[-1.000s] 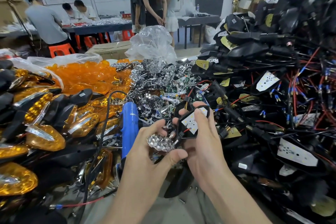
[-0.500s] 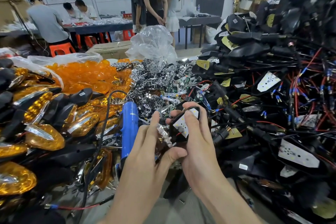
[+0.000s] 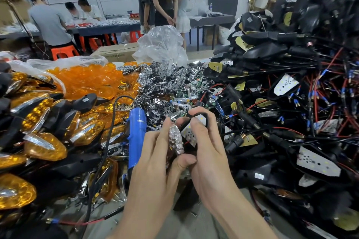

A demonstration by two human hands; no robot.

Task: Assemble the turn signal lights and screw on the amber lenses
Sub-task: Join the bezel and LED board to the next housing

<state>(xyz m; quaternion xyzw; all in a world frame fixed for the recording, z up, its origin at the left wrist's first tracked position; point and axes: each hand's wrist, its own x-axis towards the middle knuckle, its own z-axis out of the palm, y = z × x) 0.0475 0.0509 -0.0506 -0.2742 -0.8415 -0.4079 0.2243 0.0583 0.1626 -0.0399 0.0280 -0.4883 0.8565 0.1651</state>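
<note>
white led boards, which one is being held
The white LED board in the black housing held by the right hand, next to the chrome reflector in the left hand. The others lie in the wired heap on the right.

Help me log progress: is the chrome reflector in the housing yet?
Out: the left hand holds the chrome reflector on edge beside the housing in the right hand.

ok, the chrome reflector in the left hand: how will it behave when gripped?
Chrome reflector is probably light and stiff: the left hand pinches it by its edges with no sag. Its glossy faceted face looks slippery and scratch-prone. Elongated, not round, so unlikely to roll.
</note>
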